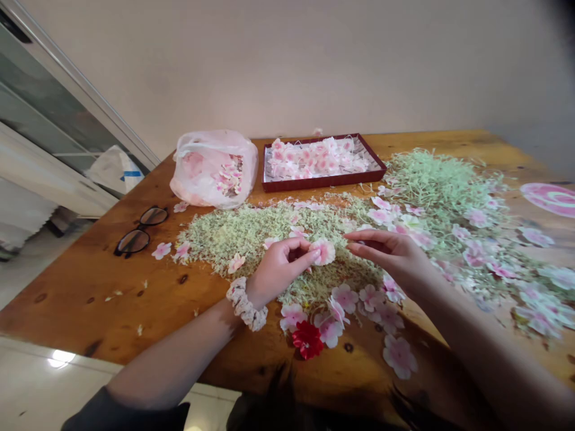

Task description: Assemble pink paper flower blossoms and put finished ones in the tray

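Observation:
My left hand [287,260], with a scrunchie [246,304] around its wrist, pinches a pale pink artificial flower [322,252] between thumb and fingers. Just to the right, my right hand [389,251] is closed in a pinch, its fingertips a short way from that flower. Whatever lies between those fingertips is too small to make out. Beneath both hands spreads a mat of pale green artificial moss [233,230]. Loose pink flowers [345,297] and one red flower [308,340] lie along its near edge.
A maroon tray [323,181] of pink flowers stands at the back of the wooden table [72,299], beside a plastic bag [215,167]. Glasses [135,240] rest at the left. Greener strands [444,185] and several scattered flowers cover the right. The wall is behind.

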`<move>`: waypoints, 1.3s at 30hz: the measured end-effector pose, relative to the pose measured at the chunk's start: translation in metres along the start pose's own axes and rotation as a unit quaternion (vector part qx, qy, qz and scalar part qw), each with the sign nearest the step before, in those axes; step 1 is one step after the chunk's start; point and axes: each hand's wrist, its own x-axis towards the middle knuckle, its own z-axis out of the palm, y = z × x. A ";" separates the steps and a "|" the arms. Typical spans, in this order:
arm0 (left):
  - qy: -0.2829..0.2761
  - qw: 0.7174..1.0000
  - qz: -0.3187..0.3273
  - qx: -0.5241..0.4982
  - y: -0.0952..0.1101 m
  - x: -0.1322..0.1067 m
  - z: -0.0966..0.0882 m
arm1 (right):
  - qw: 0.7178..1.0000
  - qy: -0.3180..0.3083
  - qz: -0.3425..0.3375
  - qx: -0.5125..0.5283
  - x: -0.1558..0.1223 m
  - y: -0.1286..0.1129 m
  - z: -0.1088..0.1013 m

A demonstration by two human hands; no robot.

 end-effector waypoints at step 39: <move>-0.010 1.000 -0.010 -0.005 -0.002 0.000 0.003 | 0.994 -0.012 -0.040 -0.098 -0.002 0.002 0.005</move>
